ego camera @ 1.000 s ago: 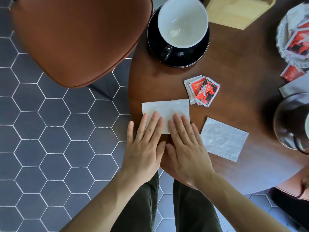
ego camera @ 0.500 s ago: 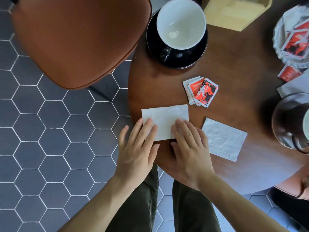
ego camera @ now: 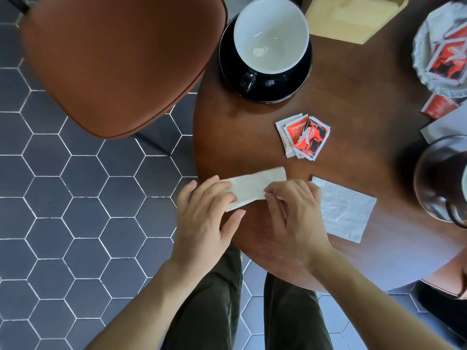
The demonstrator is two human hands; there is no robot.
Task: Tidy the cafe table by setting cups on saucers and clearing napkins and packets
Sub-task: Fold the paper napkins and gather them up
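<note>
both hands (ego camera: pixel 202 223) pinching napkin (ego camera: pixel 252 186), seemingly folded

Left hand (ego camera: pixel 202 223), right hand (ego camera: pixel 295 218) pinch folded napkin (ego camera: pixel 252 186) at table (ego camera: pixel 366 97) edge.

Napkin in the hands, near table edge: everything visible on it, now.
The white paper napkin looks thin and lightly textured, now a narrow strip, apparently folded over. It lies slightly tilted at the near edge of the round dark wooden table. The left hand pinches its left end, the right hand its near edge. It is apart from the packets and the other napkin.
</note>
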